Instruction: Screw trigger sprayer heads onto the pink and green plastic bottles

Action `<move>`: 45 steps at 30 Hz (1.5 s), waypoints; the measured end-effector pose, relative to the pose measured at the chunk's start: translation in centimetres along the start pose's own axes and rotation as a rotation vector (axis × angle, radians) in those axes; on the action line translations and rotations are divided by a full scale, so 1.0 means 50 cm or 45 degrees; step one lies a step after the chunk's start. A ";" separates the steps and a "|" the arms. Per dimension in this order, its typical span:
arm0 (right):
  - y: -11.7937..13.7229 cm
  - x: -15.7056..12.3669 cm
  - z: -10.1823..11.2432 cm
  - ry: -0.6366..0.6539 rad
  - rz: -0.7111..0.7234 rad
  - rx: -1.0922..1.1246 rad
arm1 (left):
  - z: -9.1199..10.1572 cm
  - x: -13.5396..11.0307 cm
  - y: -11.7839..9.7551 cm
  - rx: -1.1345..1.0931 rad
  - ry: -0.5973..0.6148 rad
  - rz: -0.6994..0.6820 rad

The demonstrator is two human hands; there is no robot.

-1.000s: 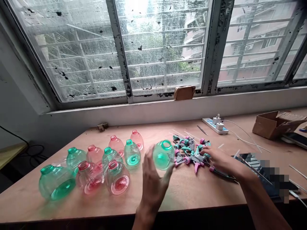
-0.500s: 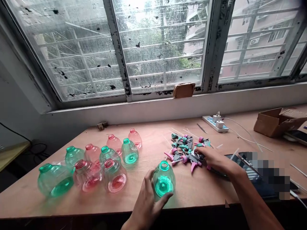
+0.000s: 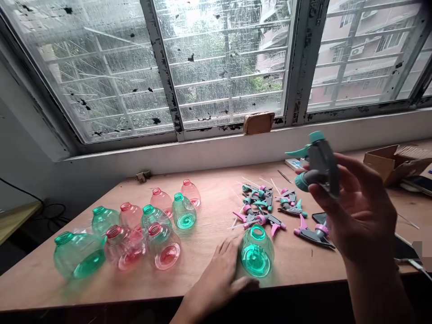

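My left hand (image 3: 222,274) is curled against a clear green bottle (image 3: 258,252), fingers along its left side and thumb low in front. The bottle stands upright, its mouth uncapped. Raised above the table, my right hand (image 3: 361,202) grips a grey spray trigger head (image 3: 322,162) with a teal nozzle, lever and collar. Between the hands lies a pile of spray trigger heads (image 3: 259,198) in grey, teal and pink, some with thin tubes. One pink-and-grey trigger head (image 3: 313,235) lies apart, nearer my right hand.
Several uncapped bottles, green (image 3: 79,254) and pink (image 3: 165,247), stand at the left of the wooden table (image 3: 209,193). A cardboard box (image 3: 394,164) sits at the back right. Partly hidden behind my right hand is a power strip (image 3: 293,164). A window (image 3: 226,67) rises behind.
My right hand has lifted a teal-and-grey spray trigger head from the pile, up and to the right. The green bottle and my left hand have shifted right.
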State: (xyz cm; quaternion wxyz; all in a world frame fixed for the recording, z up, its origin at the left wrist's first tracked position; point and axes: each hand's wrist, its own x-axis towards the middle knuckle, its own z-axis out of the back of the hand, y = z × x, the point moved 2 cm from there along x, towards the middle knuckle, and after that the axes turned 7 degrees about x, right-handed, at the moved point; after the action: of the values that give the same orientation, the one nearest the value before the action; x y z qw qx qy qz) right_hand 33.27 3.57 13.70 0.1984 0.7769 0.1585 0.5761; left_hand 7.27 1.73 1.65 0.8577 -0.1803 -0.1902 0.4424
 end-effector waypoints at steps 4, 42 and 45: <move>0.006 -0.014 -0.028 -0.075 -0.174 0.212 | 0.010 -0.001 -0.014 0.004 0.007 -0.006; -0.082 -0.041 -0.022 1.315 -0.519 -0.286 | -0.021 -0.002 -0.016 0.060 -0.073 0.014; -0.084 -0.043 -0.021 1.266 -0.545 -0.218 | -0.022 -0.003 -0.016 0.077 -0.073 0.017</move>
State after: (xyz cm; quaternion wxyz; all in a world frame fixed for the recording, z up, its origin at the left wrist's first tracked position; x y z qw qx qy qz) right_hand 31.56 6.35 10.11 0.2749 0.3423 0.3403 0.8315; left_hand 8.27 1.05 1.06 0.8539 -0.1427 -0.1999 0.4587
